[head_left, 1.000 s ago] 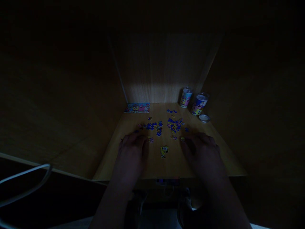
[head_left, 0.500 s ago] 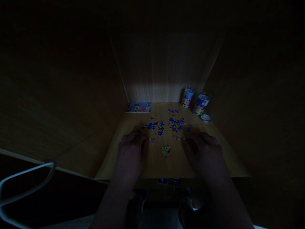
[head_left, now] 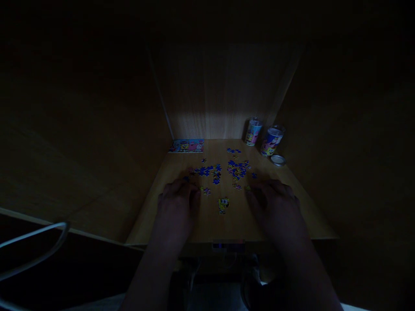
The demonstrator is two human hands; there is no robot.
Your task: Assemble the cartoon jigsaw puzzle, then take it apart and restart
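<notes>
**Two grips among loose puzzle pieces, in dim light**

My left grip (head_left: 177,198) and right grip (head_left: 275,201) are low over the tabletop (head_left: 233,226), fingers curled; I cannot tell whether either holds anything. Pink pieces (head_left: 206,191) lie just beside my left fingertips, a small yellow piece (head_left: 248,188) by my right. Beyond, mid-tabletop, are a left heap (head_left: 205,172) and a right heap (head_left: 238,168); a yellow cluster (head_left: 223,202) lies between my grips, nearer the front edge. I seem to be picking through pieces; the next move would call for a light pinch. Open room runs from the cluster to the front edge. Two cans (head_left: 271,141) and a lid (head_left: 278,160) crowd the far right corner, a picture card (head_left: 187,146) the far left.
</notes>
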